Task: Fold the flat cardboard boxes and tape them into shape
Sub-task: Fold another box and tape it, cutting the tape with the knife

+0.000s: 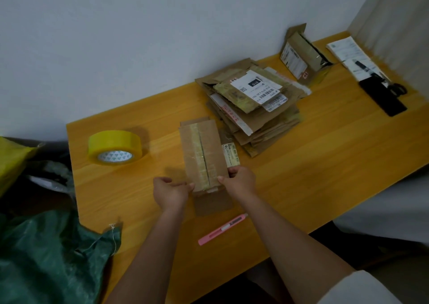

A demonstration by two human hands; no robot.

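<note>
Cardboard box [204, 155], flattened, lies mid-table near the stack of flat boxes [253, 111]. Left hand [170, 191] and right hand [240, 180] grip its near edges. Folding appears under way; taping next needs the yellow tape roll [115, 147], left.

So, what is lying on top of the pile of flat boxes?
A white shipping label on the topmost flattened box of the pile. Lower boxes are mostly covered; only edges show.

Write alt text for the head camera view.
Two hands, left hand and right hand, grip the near end of a small cardboard box on a wooden table. A tape roll lies left, a stack of flat boxes behind, a pink knife nearer.
</note>
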